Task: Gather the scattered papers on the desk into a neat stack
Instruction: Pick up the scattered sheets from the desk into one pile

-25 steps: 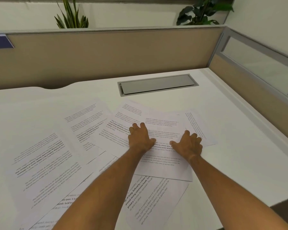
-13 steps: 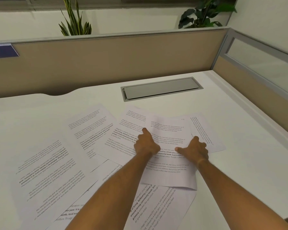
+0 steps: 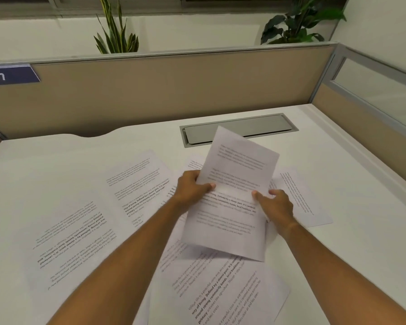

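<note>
A printed sheet point(image 3: 232, 202) is lifted off the white desk point(image 3: 338, 207), tilted with its far edge up. My left hand point(image 3: 192, 187) pinches its left edge, thumb on top. My right hand point(image 3: 275, 206) grips its right edge, thumb on the page. Several other printed sheets lie flat and scattered: one at the left point(image 3: 73, 245), one behind it point(image 3: 138, 181), one at the front point(image 3: 223, 294), one at the right point(image 3: 300, 195). More sheets lie partly hidden under the lifted one.
A grey cable hatch point(image 3: 239, 131) is set into the desk behind the papers. Beige partition walls point(image 3: 174, 95) close the back and right sides. A blue number plate point(image 3: 10, 76) hangs at the upper left. Two plants stand beyond the partition.
Both hands lay flat on the top sheet a second ago; they have since pinched its edges and raised it off the pile. The view has tipped slightly upward.
</note>
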A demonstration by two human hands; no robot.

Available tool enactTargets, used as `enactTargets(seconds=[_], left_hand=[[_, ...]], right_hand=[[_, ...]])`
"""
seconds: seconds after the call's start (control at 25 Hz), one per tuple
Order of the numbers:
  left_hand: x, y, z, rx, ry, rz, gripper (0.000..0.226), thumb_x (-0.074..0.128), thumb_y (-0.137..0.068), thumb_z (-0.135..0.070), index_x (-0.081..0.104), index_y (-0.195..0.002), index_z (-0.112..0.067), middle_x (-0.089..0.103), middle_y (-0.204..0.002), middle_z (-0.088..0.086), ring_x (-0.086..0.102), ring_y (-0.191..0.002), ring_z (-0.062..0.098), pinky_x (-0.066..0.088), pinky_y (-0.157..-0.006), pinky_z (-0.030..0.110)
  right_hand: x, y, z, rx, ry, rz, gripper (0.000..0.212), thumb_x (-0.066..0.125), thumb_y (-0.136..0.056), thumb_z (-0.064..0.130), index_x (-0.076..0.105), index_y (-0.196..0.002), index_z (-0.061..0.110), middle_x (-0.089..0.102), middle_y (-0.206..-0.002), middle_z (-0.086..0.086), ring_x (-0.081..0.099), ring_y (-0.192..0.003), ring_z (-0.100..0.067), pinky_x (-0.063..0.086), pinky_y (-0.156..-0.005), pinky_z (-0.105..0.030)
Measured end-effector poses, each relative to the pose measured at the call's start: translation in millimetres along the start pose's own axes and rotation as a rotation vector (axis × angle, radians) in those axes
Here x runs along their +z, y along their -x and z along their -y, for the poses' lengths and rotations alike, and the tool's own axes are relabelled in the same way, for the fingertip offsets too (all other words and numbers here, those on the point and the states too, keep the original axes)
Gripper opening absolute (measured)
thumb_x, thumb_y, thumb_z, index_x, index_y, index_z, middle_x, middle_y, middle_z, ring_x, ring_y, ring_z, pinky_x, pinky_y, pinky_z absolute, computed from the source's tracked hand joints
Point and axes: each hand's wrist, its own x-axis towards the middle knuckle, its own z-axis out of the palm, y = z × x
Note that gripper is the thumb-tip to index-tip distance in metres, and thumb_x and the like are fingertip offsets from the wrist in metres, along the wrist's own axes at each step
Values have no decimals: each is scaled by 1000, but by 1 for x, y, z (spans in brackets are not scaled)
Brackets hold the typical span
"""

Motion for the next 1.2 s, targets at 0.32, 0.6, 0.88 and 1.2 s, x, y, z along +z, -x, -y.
enactTargets(seconds=[0.32,0.6,0.88,1.2], left_hand=[[-50,-44,34,-144,-715,-151,47,71,-80,-39,58,-118,-15,56,-126,13,54,-113,31,50,-93,46],[-46,-59,41,-260,-756,-73,84,75,-70,-50,33,-135,-17,44,-133,15,46,-123,37,41,-98,49],[-57,-43,27,-271,-308,-77,51,74,-76,-27,53,-118,-9,62,-112,8,66,-102,31,58,-85,44],[-121,11,72,-372,-230,-615,41,70,-81,-30,56,-113,-8,61,-115,14,61,-105,32,55,-86,43]], right_hand=[[66,0,21,40,-81,167,11,76,-79,4,68,-81,-3,77,-82,-13,75,-69,-25,63,-60,-42],[84,5,19,-22,147,101,20,78,-78,13,66,-77,-2,74,-77,-5,73,-71,-25,63,-66,-44],[90,10,32,-29,124,81,14,75,-79,16,63,-73,10,74,-79,-6,71,-74,-25,61,-66,-38],[161,23,82,-311,152,283,21,73,-83,15,69,-104,10,68,-82,-2,66,-76,-19,52,-70,-24]])
